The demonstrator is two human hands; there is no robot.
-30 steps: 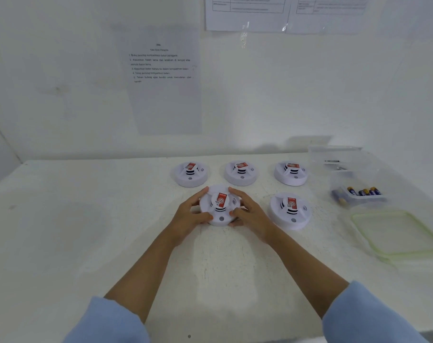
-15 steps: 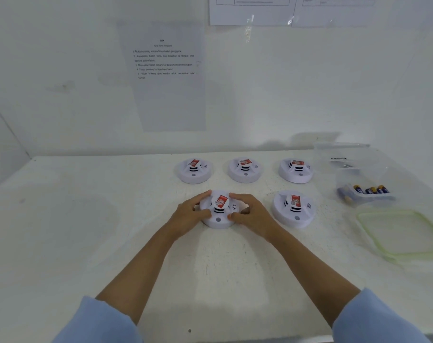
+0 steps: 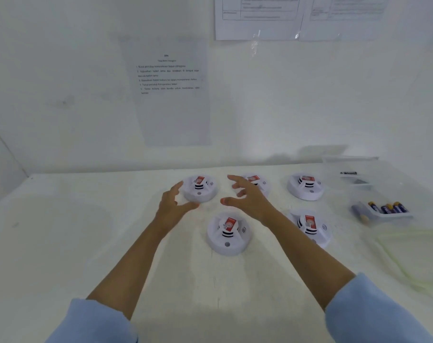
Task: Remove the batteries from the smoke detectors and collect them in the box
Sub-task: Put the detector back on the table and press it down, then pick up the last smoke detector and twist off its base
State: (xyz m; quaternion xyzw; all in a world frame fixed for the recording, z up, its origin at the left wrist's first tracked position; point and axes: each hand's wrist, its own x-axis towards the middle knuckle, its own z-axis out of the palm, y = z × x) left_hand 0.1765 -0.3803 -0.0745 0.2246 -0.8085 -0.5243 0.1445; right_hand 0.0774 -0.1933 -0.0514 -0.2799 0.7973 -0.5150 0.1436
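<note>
Clear box [image 3: 400,215] w/ batteries [image 3: 387,208]; L hand [image 3: 171,207], R hand [image 3: 251,200] grip spread, holding nothing.

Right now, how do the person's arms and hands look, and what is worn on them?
The left hand and the right hand are bare: no gloves, rings or watch visible. The left sleeve and the right sleeve are light blue cloth and stop near the elbows.

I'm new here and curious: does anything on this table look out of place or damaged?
Nothing stands out. Five smoke detectors sit in two rows, batteries lie in the clear box, a green-rimmed lid lies flat beside it.
</note>
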